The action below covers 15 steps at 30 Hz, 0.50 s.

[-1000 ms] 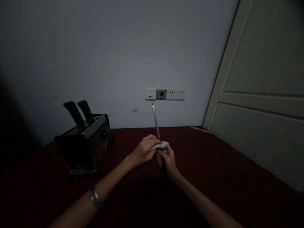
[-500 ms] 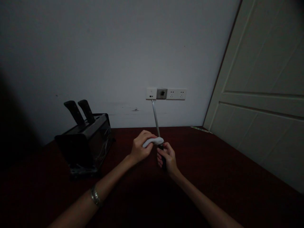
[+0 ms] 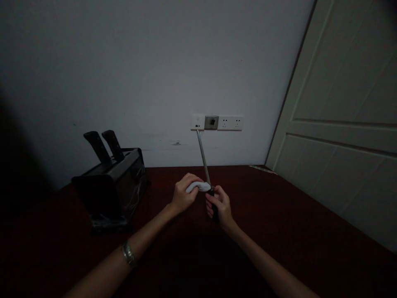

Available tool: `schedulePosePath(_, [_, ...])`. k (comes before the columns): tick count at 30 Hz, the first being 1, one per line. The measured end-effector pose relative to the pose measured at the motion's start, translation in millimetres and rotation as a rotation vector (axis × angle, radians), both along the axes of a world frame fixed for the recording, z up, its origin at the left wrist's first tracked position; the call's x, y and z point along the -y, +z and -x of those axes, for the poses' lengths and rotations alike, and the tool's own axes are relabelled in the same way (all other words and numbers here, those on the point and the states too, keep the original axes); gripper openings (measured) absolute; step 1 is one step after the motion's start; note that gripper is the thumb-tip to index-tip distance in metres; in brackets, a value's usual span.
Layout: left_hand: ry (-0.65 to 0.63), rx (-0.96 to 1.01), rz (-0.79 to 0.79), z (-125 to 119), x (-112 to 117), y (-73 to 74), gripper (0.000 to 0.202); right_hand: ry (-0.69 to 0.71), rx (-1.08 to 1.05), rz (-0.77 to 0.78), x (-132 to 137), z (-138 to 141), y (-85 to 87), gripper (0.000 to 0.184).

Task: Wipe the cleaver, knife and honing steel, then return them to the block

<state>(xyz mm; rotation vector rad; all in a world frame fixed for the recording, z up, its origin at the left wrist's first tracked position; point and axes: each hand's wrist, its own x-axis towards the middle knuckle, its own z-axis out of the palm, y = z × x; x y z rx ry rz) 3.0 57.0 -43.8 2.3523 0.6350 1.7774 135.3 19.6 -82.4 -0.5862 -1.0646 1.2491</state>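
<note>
A slim metal rod point(image 3: 203, 156) with a dark handle stands nearly upright above the dark red table point(image 3: 294, 231). My right hand point(image 3: 221, 207) is closed round that handle. My left hand point(image 3: 182, 194) is closed on a small white cloth point(image 3: 198, 187), which presses against the foot of the rod just above the handle. A bracelet sits on my left wrist.
A black knife block point(image 3: 113, 186) with two dark handles sticking up stands at the left of the table. White wall sockets point(image 3: 217, 123) sit on the wall behind the rod. A pale door point(image 3: 341, 124) fills the right side.
The white cloth in my left hand has slid from over my right hand to the left side of the rod's foot. The rod leans slightly more to the left.
</note>
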Motion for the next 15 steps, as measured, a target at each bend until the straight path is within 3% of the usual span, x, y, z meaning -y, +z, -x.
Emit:
schedulePosePath(3, [0.054,0.079,-0.019,-0.8,6.2,8.1,0.024,-0.017,-0.001,0.012,-0.7,1.8,-2.2,0.03])
schedulePosePath(6, [-0.028,-0.054,-0.141,-4.3,12.5,12.4,0.027,-0.036,0.014,0.008,-1.1,4.3,-5.4,0.026])
schedulePosePath(10, [-0.141,-0.269,-0.296,-7.7,12.1,6.2,0.031,-0.087,0.027,-0.012,-1.0,5.8,-7.2,0.02])
schedulePosePath(15, [-0.159,-0.232,-0.29,-6.1,5.2,-2.7,0.034,-0.088,-0.007,-0.043,1.2,5.4,-2.6,0.021])
